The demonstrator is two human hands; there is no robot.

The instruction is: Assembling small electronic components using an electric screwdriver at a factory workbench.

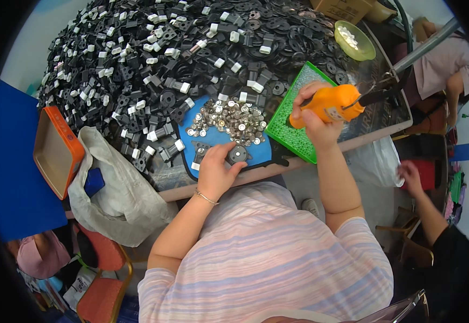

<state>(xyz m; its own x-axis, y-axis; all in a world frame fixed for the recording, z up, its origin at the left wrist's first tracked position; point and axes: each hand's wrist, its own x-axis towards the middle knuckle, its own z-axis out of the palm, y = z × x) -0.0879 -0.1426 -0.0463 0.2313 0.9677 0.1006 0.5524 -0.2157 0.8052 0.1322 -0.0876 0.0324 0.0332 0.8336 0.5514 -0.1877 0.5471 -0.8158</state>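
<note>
My left hand rests over the blue mat, its thumb and fingers pinching a black plastic part with a round, disc-like middle. Just left of those fingers lies another black part with a white end. Farther up the mat sits a heap of small shiny round metal pieces. Raised over the green basket, my right hand is wrapped round an orange power screwdriver. Its tip is hard to make out beside the fingers.
A large pile of black parts with white ends covers the far table. A yellow-green bowl holds white pieces. An orange box lid and a whitish sack are at the left edge. Another person's hand is at the right.
</note>
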